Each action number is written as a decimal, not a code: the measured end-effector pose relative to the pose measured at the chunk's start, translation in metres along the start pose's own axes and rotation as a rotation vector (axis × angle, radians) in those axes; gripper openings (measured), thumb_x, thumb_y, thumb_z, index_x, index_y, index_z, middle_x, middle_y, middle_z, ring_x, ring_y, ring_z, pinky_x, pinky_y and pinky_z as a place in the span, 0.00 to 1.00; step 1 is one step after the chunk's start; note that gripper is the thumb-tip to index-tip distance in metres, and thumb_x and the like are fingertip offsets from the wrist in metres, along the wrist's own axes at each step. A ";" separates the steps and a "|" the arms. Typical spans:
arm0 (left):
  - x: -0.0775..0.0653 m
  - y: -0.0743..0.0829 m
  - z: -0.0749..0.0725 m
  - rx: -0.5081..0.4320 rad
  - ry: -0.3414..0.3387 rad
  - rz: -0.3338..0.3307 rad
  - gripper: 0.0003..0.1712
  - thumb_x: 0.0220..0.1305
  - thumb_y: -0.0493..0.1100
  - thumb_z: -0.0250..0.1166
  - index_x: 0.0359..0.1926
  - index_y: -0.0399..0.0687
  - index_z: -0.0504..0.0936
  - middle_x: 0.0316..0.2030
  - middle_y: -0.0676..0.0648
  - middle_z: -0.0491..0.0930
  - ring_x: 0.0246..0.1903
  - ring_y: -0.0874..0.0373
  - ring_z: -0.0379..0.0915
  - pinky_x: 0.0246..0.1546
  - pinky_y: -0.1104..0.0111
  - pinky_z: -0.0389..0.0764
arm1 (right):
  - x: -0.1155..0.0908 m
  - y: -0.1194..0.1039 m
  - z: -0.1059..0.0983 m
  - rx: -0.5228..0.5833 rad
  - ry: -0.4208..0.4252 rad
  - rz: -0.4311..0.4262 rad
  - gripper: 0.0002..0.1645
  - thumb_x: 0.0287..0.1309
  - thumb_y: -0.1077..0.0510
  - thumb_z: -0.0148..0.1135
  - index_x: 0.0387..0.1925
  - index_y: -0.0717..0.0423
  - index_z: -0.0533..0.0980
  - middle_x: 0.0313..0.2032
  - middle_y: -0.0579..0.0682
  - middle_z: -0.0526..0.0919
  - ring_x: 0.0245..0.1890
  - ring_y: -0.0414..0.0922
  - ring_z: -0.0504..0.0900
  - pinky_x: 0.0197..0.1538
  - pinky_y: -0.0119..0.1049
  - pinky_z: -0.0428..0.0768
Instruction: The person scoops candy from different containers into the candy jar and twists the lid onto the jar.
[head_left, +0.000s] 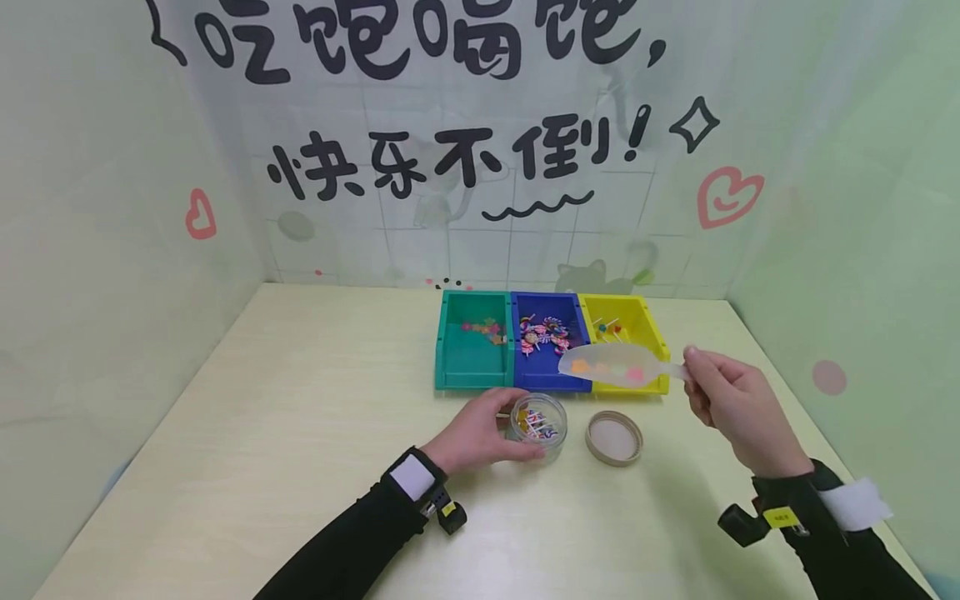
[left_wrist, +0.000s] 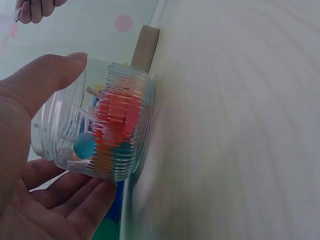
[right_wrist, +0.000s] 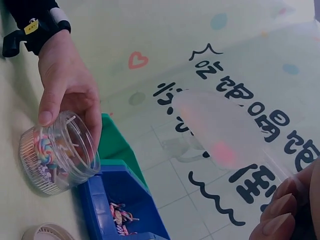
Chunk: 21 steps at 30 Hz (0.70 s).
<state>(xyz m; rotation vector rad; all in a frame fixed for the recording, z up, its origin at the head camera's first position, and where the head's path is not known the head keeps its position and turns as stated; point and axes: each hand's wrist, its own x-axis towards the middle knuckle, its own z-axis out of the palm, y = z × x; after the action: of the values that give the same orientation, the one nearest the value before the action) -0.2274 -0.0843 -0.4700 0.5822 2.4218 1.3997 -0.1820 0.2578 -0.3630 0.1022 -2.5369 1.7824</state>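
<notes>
My left hand [head_left: 483, 433] grips a clear ribbed glass jar [head_left: 542, 429] that stands on the table, thumb on one side and fingers on the other. Small lollipop-like pieces with white sticks and red and blue bits [left_wrist: 117, 120] show through the jar's wall. Up to the right, my right hand [head_left: 738, 404] pinches the handle of a translucent white scoop [head_left: 611, 365]. Orange and pink pieces show in the scoop, which is held in the air in front of the blue and yellow bins. The jar's mouth is uncovered in the right wrist view.
Behind the jar stand joined bins: a green bin [head_left: 474, 367] with small colourful pieces, a blue bin [head_left: 551, 382] with swirl lollipops, and a yellow bin [head_left: 641, 321] with ball-headed sticks. A round lid [head_left: 615, 438] lies right of the jar. Printed curtains enclose the table [head_left: 300, 400].
</notes>
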 end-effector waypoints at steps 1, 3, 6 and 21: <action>0.000 0.000 0.000 -0.002 0.001 -0.001 0.49 0.60 0.52 0.86 0.77 0.44 0.73 0.67 0.43 0.78 0.68 0.43 0.78 0.69 0.52 0.84 | 0.000 0.001 0.001 -0.016 -0.001 0.003 0.25 0.87 0.43 0.52 0.33 0.53 0.79 0.24 0.44 0.72 0.25 0.47 0.70 0.27 0.37 0.68; 0.000 0.000 0.000 -0.002 0.000 -0.006 0.49 0.60 0.52 0.86 0.77 0.45 0.73 0.67 0.43 0.78 0.68 0.43 0.78 0.69 0.52 0.84 | 0.000 0.002 0.002 -0.040 -0.006 0.009 0.25 0.87 0.43 0.52 0.33 0.53 0.79 0.24 0.44 0.72 0.25 0.46 0.70 0.28 0.37 0.69; 0.000 0.001 0.000 -0.004 0.002 -0.009 0.49 0.60 0.52 0.85 0.77 0.46 0.73 0.67 0.43 0.78 0.69 0.43 0.78 0.69 0.52 0.84 | 0.000 0.005 0.004 -0.082 -0.018 0.015 0.25 0.87 0.43 0.52 0.33 0.53 0.79 0.23 0.44 0.71 0.25 0.46 0.71 0.29 0.37 0.70; 0.001 0.001 0.001 -0.010 -0.003 -0.025 0.49 0.61 0.52 0.85 0.78 0.47 0.73 0.67 0.44 0.77 0.68 0.44 0.77 0.68 0.53 0.84 | -0.001 0.010 0.018 -0.414 -0.036 -0.086 0.27 0.86 0.42 0.53 0.31 0.55 0.76 0.22 0.46 0.63 0.22 0.44 0.63 0.23 0.37 0.60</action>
<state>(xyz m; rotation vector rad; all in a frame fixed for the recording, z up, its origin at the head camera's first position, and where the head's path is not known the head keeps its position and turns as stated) -0.2276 -0.0832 -0.4695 0.5495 2.4094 1.3994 -0.1812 0.2443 -0.3789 0.2250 -2.8144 1.2052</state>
